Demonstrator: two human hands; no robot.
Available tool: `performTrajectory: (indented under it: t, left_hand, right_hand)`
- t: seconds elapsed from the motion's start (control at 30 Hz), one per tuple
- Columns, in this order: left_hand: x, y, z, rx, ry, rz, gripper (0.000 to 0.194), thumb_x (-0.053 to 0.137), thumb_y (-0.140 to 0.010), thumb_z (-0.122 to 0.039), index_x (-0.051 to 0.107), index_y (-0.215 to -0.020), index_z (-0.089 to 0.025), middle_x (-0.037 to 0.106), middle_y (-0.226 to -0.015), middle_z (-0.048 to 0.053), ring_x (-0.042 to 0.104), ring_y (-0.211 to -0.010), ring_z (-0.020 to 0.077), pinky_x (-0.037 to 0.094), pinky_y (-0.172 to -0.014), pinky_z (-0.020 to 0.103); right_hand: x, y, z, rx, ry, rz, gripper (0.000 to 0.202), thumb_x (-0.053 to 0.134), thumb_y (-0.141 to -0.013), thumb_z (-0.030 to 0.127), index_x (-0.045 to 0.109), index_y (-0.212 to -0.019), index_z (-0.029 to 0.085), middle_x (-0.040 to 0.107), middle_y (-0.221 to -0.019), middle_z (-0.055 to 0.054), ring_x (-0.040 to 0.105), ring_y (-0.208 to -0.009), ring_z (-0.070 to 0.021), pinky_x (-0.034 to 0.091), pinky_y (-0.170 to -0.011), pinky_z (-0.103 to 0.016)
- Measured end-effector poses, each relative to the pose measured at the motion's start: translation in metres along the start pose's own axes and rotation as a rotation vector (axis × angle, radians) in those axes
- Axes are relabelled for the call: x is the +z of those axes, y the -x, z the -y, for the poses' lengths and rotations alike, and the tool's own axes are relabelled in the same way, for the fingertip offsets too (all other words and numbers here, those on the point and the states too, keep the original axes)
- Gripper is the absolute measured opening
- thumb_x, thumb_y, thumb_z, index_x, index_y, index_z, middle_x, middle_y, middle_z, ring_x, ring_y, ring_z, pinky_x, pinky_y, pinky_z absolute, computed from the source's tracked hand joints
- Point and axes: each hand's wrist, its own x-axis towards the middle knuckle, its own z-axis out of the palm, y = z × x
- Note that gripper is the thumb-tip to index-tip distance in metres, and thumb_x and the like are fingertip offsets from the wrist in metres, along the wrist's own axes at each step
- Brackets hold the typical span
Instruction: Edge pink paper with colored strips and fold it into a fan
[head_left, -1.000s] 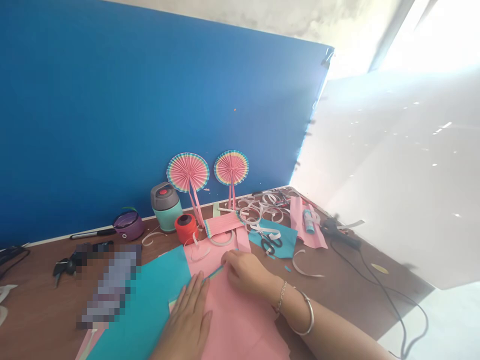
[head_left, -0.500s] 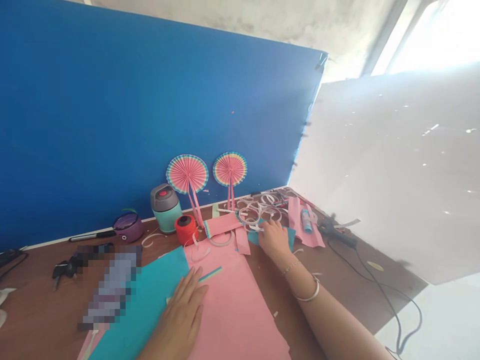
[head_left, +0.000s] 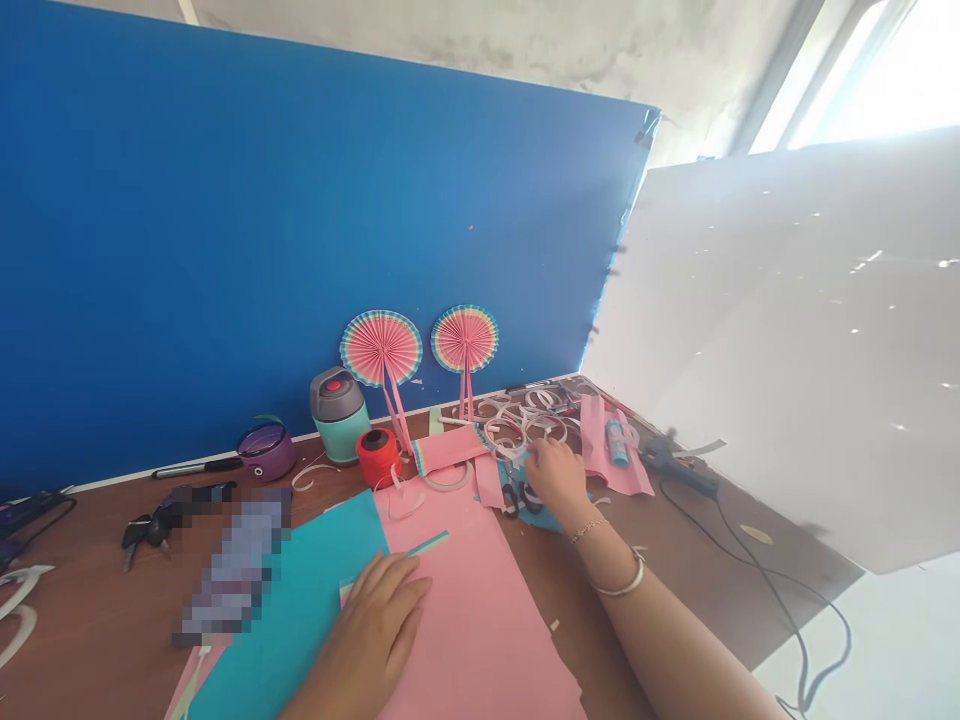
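My left hand (head_left: 375, 615) lies flat, fingers out, on a large pink paper sheet (head_left: 480, 610). Under and beside its fingers runs a narrow blue-and-yellow paper strip (head_left: 431, 543). To its left is a turquoise sheet (head_left: 300, 570). Farther back, my right hand (head_left: 556, 478) is curled over the scrap pile; its fingertips are mostly hidden, so what they hold cannot be made out. Just left of it show dark scissor handles (head_left: 511, 500) and blue paper (head_left: 538, 516). A pleated pink piece (head_left: 450, 451) with striped ends lies nearby.
Two round pleated fans (head_left: 382, 348) lean on the blue board (head_left: 300, 200). A flask (head_left: 339, 415), red thread spool (head_left: 379, 458) and purple pot (head_left: 266, 450) stand at the back. Tape rolls (head_left: 506, 433), a glue stick (head_left: 617, 443) and a black cable (head_left: 780, 575) lie rightward.
My right hand has shifted slightly, and the blue paper beneath it has moved, so the scissor handles now show. The left hand stays on the pink sheet. The view has shifted a little.
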Motion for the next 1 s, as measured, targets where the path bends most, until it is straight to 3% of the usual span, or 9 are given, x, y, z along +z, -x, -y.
performTrajectory:
  t: [0.13,0.27,0.53,0.63,0.77,0.83,0.9,1.0]
  left_hand:
    - [-0.004,-0.001,-0.003,-0.01,0.008,0.015,0.029,0.042,-0.092,-0.03,0.063,-0.112,-0.028,0.061,-0.124,0.004,0.055,-0.117,0.0251,0.041,-0.103,0.053]
    - [-0.009,-0.002,-0.006,-0.011,0.021,0.007,0.029,0.043,-0.091,-0.028,0.065,-0.11,-0.029,0.062,-0.122,0.004,0.057,-0.114,0.0242,0.042,-0.102,0.051]
    - [-0.012,-0.003,-0.014,-0.007,0.042,0.03,0.038,0.039,-0.088,-0.014,0.065,-0.11,-0.029,0.06,-0.126,0.001,0.055,-0.116,0.0218,0.05,-0.095,0.041]
    - [-0.015,-0.004,-0.018,-0.016,0.05,0.037,0.038,0.038,-0.086,-0.01,0.066,-0.107,-0.026,0.064,-0.117,0.004,0.058,-0.108,0.0213,0.052,-0.09,0.038]
    - [-0.021,-0.005,-0.021,-0.047,0.065,0.029,0.031,0.039,-0.089,-0.015,0.067,-0.098,-0.023,0.066,-0.099,0.005,0.061,-0.093,0.0206,0.053,-0.081,0.036]
    - [-0.021,-0.004,-0.02,-0.076,0.086,0.003,0.03,0.038,-0.091,-0.02,0.068,-0.092,-0.023,0.065,-0.094,0.005,0.06,-0.09,0.0209,0.053,-0.079,0.038]
    - [-0.016,-0.004,-0.017,-0.121,0.151,-0.037,0.028,0.039,-0.092,-0.026,0.067,-0.095,-0.024,0.065,-0.1,0.006,0.059,-0.095,0.0225,0.051,-0.083,0.04]
    - [-0.003,-0.003,-0.013,-0.274,0.369,-0.148,0.035,0.045,-0.089,-0.038,0.055,-0.121,-0.028,0.058,-0.124,0.007,0.05,-0.117,0.0272,0.044,-0.096,0.047]
  right_hand:
    - [0.0,-0.003,-0.014,0.13,0.094,0.059,0.028,0.045,-0.08,0.012,0.06,-0.103,0.008,0.062,-0.106,-0.021,0.058,-0.102,-0.032,0.038,-0.079,-0.039]
    - [0.004,-0.005,-0.018,0.131,0.085,0.123,0.024,0.048,-0.078,0.013,0.063,-0.097,0.01,0.066,-0.1,-0.018,0.062,-0.097,-0.03,0.04,-0.078,-0.037]
    - [-0.001,-0.008,-0.015,0.111,0.053,0.062,0.025,0.039,-0.085,0.011,0.063,-0.092,0.012,0.068,-0.095,-0.014,0.063,-0.092,-0.026,0.037,-0.067,-0.03]
    - [-0.011,-0.008,-0.016,0.143,-0.009,-0.061,0.027,0.035,-0.089,0.015,0.06,-0.097,0.014,0.068,-0.094,-0.012,0.062,-0.088,-0.024,0.036,-0.069,-0.03]
    - [-0.021,-0.005,-0.018,0.134,-0.278,-0.462,0.026,0.034,-0.091,0.024,0.057,-0.099,0.016,0.065,-0.09,-0.011,0.058,-0.086,-0.0233,0.036,-0.075,-0.033]
    - [-0.021,-0.002,-0.017,0.085,-0.427,-0.65,0.026,0.033,-0.091,0.027,0.055,-0.098,0.015,0.063,-0.089,-0.011,0.056,-0.085,-0.0228,0.038,-0.077,-0.034]
    - [-0.017,0.004,-0.012,-0.019,-0.576,-0.734,0.025,0.033,-0.091,0.028,0.052,-0.097,0.015,0.06,-0.087,-0.011,0.055,-0.08,-0.0218,0.04,-0.073,-0.033]
    - [-0.008,0.023,0.005,-0.402,-0.771,-0.58,0.022,0.03,-0.092,0.023,0.05,-0.097,0.016,0.057,-0.075,-0.007,0.054,-0.066,-0.0185,0.042,-0.063,-0.031]
